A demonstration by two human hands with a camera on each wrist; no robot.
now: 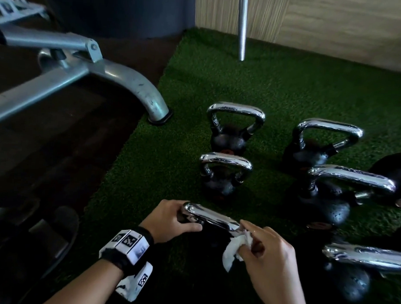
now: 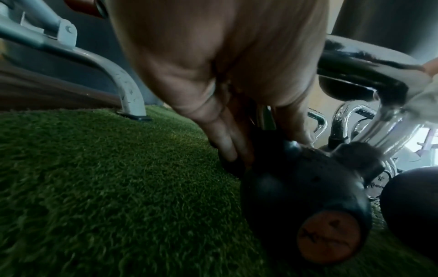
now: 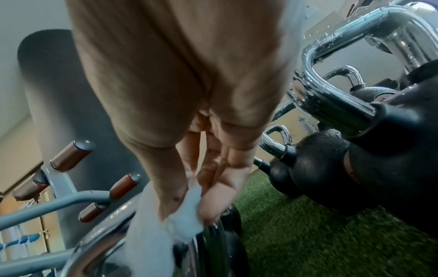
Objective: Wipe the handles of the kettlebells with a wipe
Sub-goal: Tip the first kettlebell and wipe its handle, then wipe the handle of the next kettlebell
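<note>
The nearest kettlebell's chrome handle (image 1: 213, 218) lies between my hands at the bottom of the head view. Its black body (image 2: 296, 187) stands on the green turf. My left hand (image 1: 183, 219) grips the handle's left corner, fingers running down its post (image 2: 225, 146). At the handle's right end, my right hand (image 1: 248, 240) pinches a crumpled white wipe (image 1: 236, 248) against the metal. The right wrist view shows the wipe (image 3: 184, 215) pressed on the chrome bar (image 3: 99, 234) under thumb and fingertips.
Several more kettlebells stand on the turf (image 1: 265, 86), two ahead (image 1: 232, 130) (image 1: 223, 173) and others to the right (image 1: 341, 191). Their handles carry water drops. A grey bench frame (image 1: 120, 74) is planted at the left. A metal pole (image 1: 242, 26) stands by the wooden wall.
</note>
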